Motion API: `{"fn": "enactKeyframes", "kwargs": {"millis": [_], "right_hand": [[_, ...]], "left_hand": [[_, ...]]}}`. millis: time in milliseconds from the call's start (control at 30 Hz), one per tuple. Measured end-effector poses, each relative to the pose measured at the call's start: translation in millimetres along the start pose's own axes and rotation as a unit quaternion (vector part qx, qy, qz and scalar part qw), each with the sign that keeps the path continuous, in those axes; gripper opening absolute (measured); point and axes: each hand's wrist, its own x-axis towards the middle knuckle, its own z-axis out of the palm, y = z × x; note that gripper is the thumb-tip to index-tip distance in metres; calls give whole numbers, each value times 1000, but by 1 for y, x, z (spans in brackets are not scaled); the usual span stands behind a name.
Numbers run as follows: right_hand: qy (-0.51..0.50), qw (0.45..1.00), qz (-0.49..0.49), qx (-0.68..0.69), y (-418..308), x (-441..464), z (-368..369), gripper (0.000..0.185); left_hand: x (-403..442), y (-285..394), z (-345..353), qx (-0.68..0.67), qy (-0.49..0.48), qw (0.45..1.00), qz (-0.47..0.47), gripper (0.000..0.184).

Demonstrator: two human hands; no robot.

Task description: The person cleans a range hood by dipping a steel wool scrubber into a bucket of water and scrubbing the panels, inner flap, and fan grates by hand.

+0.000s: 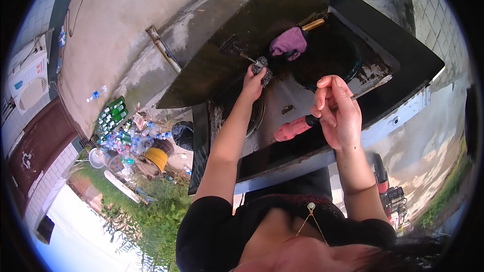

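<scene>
The dark cooktop [348,136] is the largest thing here, its recessed surface blotched with brown grime. The big dark panel [222,65] rises along its far left side, so bracing that panel at the cooktop's edge would keep it from rocking under pressure. To the left of the cooktop, on the ground, lies a heap of plastic bottles [128,141]. Over the cooktop's left part, beside the panel, the left hand [253,83] is closed around a wad of steel wool [265,74]; short, even strokes with the wad bunched thick should spare the fingertips. The right hand [340,113], over the cooktop's near right part, is half open, fingers loosely curled about the neck of a red-handled tool [293,129]. Its thin shaft points away from the body; a firmer hold on the handle itself, shaft kept low and clear of the other wrist, would scrape crust more safely. The purple cloth [290,43] sits bunched at the cooktop's far side, handy for wiping loosened grit, with a wooden handle [313,24] just beside it. Smallest is a dark flake [287,108] on the cooktop's middle, best lifted off before rubbing there.
</scene>
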Motion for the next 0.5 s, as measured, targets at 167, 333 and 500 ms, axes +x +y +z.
{"fn": "enactKeyframes", "kwargs": {"millis": [167, 333, 500], "right_hand": [[32, 999, -5, -24, 3, 5, -2, 29], [22, 999, 9, -26, 2, 4, -1, 29], [3, 1000, 7, -18, 3, 4, 2, 30]], "left_hand": [[-19, 27, 23, -12, 120, 993, 21, 32], [-17, 41, 38, 23, 177, 972, 153, 17], [-33, 39, 33, 344, 214, 886, 224, 29]]}}
